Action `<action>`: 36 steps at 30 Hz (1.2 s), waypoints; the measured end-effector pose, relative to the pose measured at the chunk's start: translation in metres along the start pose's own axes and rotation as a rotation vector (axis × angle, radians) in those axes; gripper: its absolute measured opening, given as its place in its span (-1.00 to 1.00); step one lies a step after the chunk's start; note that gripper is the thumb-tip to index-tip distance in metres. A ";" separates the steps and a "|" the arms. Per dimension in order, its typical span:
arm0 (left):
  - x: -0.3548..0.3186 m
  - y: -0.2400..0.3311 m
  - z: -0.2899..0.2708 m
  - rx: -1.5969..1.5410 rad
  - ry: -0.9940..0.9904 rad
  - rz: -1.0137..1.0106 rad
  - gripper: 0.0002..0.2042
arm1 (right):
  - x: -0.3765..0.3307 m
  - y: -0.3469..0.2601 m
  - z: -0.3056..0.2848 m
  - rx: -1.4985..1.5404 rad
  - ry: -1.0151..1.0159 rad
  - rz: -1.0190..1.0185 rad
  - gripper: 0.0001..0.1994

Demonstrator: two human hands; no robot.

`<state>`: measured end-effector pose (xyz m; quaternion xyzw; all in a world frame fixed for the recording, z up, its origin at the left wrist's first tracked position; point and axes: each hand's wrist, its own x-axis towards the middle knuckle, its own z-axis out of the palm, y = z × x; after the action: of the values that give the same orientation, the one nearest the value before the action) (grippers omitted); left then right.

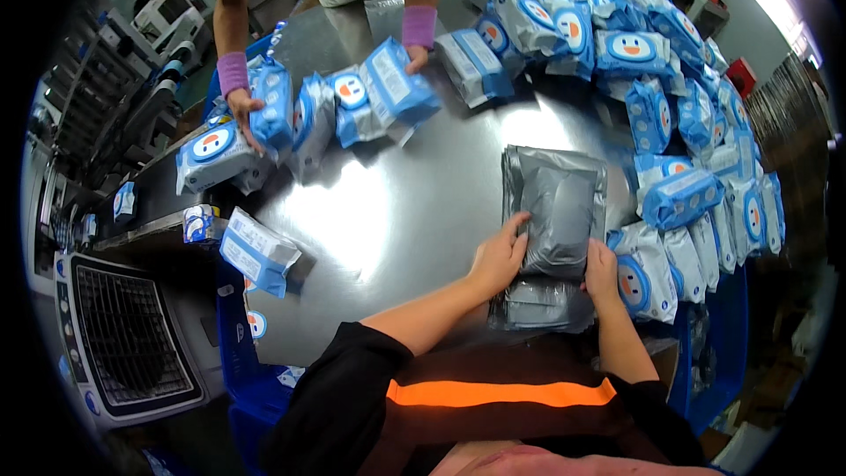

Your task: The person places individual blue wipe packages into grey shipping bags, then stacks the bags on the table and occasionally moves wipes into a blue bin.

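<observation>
Hands pressed on a grey bag (557,211) at the near middle of the steel worktop (397,211): left hand (500,257) flat against the bag's left edge, fingers spread and open, clamped on nothing; right hand (602,271) laid on its lower right corner, grip likewise open. Lay atop a stack of more grey bags (539,304) showing below both hands at the worktop's near edge. Just right of the right hand stood a row of blue-and-white packs (696,211), touching one another, running up into a loose heap (599,26) at the far right. Across the worktop, another person's hands, each with a pink wristband: one (242,110) on a pack (271,106) at far left, the other (416,55) on a pack (398,84) nearer the middle. At the left edge lay a single pack (257,254), tilted, well apart from the grey bag. Beside it, lower left, sat a white machine with a dark grille (128,344).
</observation>
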<state>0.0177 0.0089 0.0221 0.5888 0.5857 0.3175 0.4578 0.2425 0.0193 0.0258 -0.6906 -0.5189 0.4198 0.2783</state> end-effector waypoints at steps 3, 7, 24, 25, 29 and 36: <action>0.012 -0.020 0.016 0.145 0.126 0.074 -0.57 | 0.032 0.044 0.003 -0.359 0.157 -0.365 -0.69; 0.011 -0.004 0.017 0.362 -0.011 0.059 -0.61 | 0.005 -0.010 -0.005 -0.279 0.142 -0.251 -0.49; -0.125 -0.092 -0.223 1.228 1.129 -0.389 -0.19 | -0.160 0.177 -0.364 -0.701 1.355 0.003 -0.47; -0.151 -0.112 -0.228 1.210 1.090 -0.675 -0.07 | -0.161 0.151 -0.354 -0.807 1.463 -0.079 -0.45; -0.177 -0.175 -0.233 1.084 1.197 -0.484 -0.12 | -0.085 0.041 -0.194 0.357 0.791 -0.392 -0.68; -0.197 -0.112 -0.200 0.719 1.146 -0.148 -0.44 | -0.064 -0.059 0.040 0.150 -0.520 -0.465 -0.73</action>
<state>-0.2306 -0.1627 0.0282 0.4016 0.8436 0.3326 -0.1283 0.1720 -0.0251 0.0732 -0.4017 -0.6834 0.5439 0.2752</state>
